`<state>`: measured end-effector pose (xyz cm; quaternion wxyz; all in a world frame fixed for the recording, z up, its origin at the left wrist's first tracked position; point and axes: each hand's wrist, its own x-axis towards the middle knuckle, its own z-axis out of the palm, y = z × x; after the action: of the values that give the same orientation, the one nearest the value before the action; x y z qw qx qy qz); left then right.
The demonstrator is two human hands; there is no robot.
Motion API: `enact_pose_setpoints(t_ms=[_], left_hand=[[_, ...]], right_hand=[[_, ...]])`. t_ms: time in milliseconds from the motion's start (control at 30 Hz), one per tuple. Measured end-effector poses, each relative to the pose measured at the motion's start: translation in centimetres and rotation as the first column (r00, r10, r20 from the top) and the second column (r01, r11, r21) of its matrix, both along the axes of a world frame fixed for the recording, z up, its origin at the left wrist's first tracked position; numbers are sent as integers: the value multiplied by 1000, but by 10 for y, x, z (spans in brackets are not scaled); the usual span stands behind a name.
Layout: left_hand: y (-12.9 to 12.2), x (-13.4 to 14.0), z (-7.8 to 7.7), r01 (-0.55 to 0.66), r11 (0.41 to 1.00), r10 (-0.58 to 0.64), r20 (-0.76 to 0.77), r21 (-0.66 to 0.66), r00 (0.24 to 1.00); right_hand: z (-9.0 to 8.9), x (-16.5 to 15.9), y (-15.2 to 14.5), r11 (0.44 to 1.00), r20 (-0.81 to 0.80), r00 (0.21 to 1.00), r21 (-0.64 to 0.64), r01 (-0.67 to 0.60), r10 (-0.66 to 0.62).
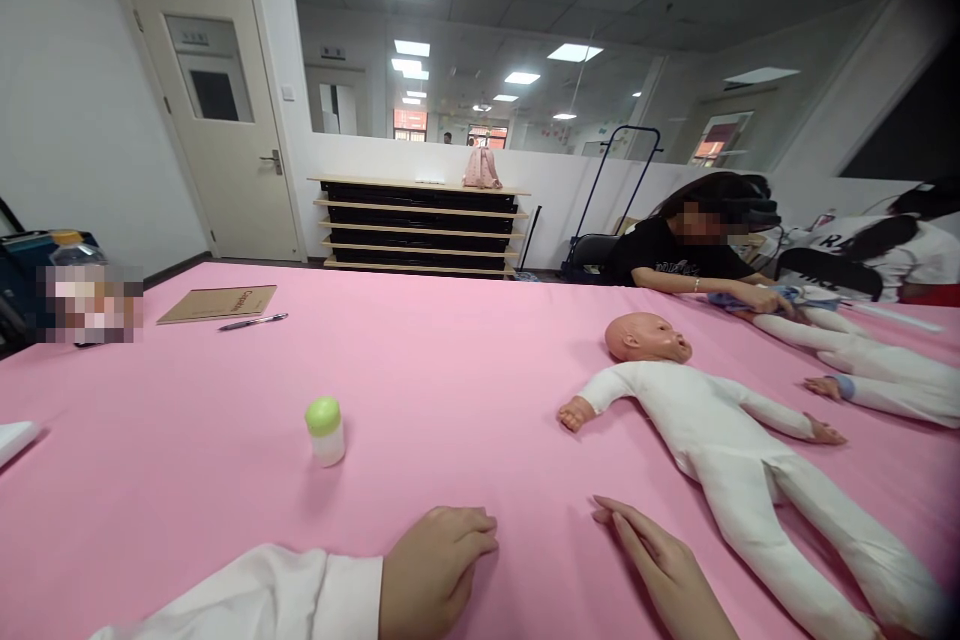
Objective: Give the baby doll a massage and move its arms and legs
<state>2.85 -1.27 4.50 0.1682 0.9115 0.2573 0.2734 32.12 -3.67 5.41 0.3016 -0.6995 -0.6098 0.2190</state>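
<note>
My left hand (439, 570), in a white sleeve, rests on the pink cloth with fingers loosely bent and nothing in it. To its right, my right hand (660, 565) is held on edge, its fingers stretched out, also holding nothing. A baby doll (705, 420) with a bald head and white cloth body lies on its back just beyond and right of my right hand, not touched by it. Left of and beyond my left hand stands a small clear jar with a green lid (325, 430), upright.
On the pink-covered table (420, 350) lie a brown notebook (217, 304) and a pen (253, 322). A bottle (75, 260) stands at far left. At right, a person in black (675, 245) handles blue cloth by a second doll (877, 355). Shelves (420, 225) stand behind.
</note>
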Motion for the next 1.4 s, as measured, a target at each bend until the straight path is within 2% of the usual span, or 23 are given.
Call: enact_pose_setpoints(t_ms=[400,700,900,1167,1400], left_hand=[[0,1,-3,-5,1000,5,-6,-2,1000],[-1,0,3,-8,1000,7,-13,-13,1000],[-1,0,-1,-7,1000,7,-3,0,1000],[-1,-1,0,-3,1000,2,-54,-19,999],[-1,-1,-2,-2,999,0,-41,-39,999]], right_hand=[[4,-4,-2,1000,3,1000,17,6,-6],[3,-3,0,999,-15,1000,32,8,-7],[2,-4,-3,1000,-26,1000,14,9,-9],[2,-5,-2,1000,-23,1000,24,7,-6],[5,-3,-1,999,57,997,7,-53,52]])
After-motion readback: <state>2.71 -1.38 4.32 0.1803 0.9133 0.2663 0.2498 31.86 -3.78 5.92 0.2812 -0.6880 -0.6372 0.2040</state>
